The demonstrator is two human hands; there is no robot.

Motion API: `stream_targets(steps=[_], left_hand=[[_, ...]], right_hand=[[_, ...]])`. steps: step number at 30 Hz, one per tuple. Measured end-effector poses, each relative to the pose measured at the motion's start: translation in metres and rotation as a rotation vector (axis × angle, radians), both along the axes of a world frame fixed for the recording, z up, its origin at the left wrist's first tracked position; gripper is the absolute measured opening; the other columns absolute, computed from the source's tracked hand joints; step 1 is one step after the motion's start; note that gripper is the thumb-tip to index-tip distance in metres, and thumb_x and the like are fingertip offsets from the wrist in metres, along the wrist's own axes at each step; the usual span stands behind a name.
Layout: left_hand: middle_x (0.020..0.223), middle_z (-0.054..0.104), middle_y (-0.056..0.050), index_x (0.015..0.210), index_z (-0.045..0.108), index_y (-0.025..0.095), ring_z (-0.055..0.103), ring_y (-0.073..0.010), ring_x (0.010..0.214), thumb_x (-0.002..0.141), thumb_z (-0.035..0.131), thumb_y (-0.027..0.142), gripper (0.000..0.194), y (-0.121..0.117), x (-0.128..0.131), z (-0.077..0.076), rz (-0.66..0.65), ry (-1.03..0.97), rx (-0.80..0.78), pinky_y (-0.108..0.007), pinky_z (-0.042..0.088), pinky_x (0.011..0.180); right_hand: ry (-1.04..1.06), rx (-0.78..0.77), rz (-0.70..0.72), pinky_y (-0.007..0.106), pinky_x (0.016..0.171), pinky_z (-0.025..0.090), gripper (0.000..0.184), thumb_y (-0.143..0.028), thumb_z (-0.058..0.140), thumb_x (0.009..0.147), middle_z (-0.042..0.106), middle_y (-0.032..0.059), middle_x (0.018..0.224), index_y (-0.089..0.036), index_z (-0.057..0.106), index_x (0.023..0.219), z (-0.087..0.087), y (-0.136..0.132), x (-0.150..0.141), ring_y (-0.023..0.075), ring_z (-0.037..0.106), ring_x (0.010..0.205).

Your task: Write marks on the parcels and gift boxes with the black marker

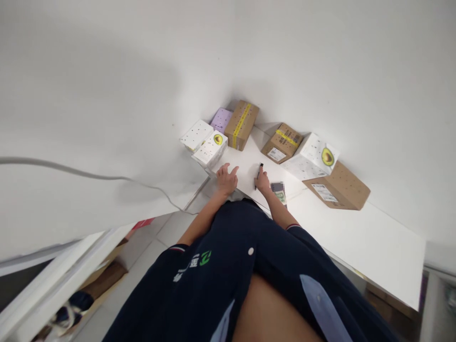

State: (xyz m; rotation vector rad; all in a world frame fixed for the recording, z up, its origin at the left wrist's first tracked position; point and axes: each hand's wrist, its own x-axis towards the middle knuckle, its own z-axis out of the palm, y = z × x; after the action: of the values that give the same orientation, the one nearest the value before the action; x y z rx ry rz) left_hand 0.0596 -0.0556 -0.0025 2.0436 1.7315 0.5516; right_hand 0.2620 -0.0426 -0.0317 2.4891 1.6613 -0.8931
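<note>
My right hand (262, 182) is closed around a black marker pen (261, 166), held upright over the white table (384, 242). Just right of that hand lies a dark grey phone-like item (277, 186) with a greenish banknote-like paper (281, 196) against it. My left hand (227, 179) is at the table's front edge, its fingers apart and nothing held in them. Nearest to it stands a white box with an avocado picture (210, 148).
Beyond my left hand are another white box (196, 135), a purple box (221, 119) and a taped brown carton (242, 124). To the right stand a small brown carton (282, 142), a white avocado box (313, 156) and a larger brown carton (340, 186). A grey cable (89, 175) hangs at left.
</note>
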Motion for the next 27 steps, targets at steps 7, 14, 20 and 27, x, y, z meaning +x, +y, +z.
stream_targets(steps=[7,14,20,27], left_hand=[[0.145,0.050,-0.019,0.136,0.067,0.021,0.046,-0.0373,0.134,0.092,0.058,0.018,0.045,-0.005,-0.009,-0.002,0.063,0.031,-0.053,-0.050,0.036,0.111],[0.142,0.052,-0.020,0.133,0.068,0.019,0.046,-0.0376,0.131,0.091,0.058,0.016,0.043,-0.006,-0.005,-0.004,0.002,-0.042,-0.065,-0.051,0.036,0.111],[0.139,0.054,-0.020,0.127,0.070,0.018,0.048,-0.0401,0.129,0.088,0.061,0.017,0.040,-0.003,-0.001,-0.012,0.005,-0.098,-0.106,-0.054,0.038,0.109],[0.127,0.062,-0.018,0.130,0.066,0.017,0.057,-0.0336,0.125,0.087,0.056,0.017,0.045,0.002,-0.003,-0.030,0.139,-0.256,-0.219,-0.050,0.043,0.112]], right_hand=[[-0.018,0.238,-0.017,0.043,0.101,0.051,0.036,-0.011,0.046,0.089,0.061,0.0199,0.122,-0.011,0.066,0.120,0.029,0.014,0.020,0.0299,0.061,0.113],[-0.131,0.381,-0.186,0.050,0.098,0.055,0.073,-0.014,0.045,0.089,0.025,0.0238,0.169,-0.012,0.034,0.161,0.082,0.062,0.057,0.0362,0.057,0.132],[-0.153,0.238,-0.015,0.048,0.086,0.060,0.080,-0.015,0.047,0.089,0.007,0.0171,0.175,-0.021,0.027,0.166,0.084,0.029,0.022,0.0363,0.067,0.119],[0.125,0.015,0.525,0.039,0.102,0.055,0.063,-0.010,0.053,0.087,0.057,0.0124,0.153,-0.021,0.058,0.148,0.052,-0.061,-0.017,0.0304,0.067,0.124]])
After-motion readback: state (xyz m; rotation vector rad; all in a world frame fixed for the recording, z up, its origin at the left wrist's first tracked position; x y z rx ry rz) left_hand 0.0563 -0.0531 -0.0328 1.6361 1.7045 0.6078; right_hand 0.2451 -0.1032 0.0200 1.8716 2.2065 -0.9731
